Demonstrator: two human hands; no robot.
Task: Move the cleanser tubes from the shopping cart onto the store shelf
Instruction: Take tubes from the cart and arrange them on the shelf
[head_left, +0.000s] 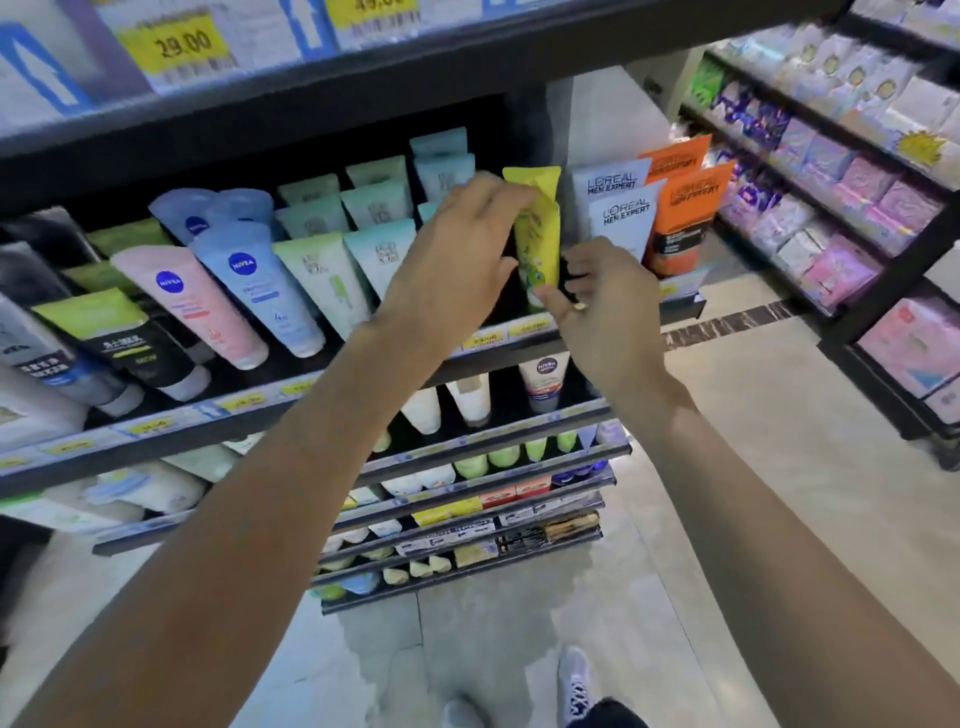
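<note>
A yellow cleanser tube (540, 228) stands cap-down on the black store shelf (519, 349), between pale green tubes and grey tubes. My left hand (457, 254) grips the yellow tube near its top, fingers curled against its left side. My right hand (597, 291) is at the tube's lower end, its fingers curled near the cap, touching it from the right. The shopping cart is out of view.
Blue and pink tubes (249, 280), pale green tubes (332, 270), grey tubes (618, 208) and orange tubes (685, 218) fill the same shelf. Lower shelves (493, 483) hold more products. Another rack (831, 197) stands across the tiled aisle. My shoe (574, 686) is below.
</note>
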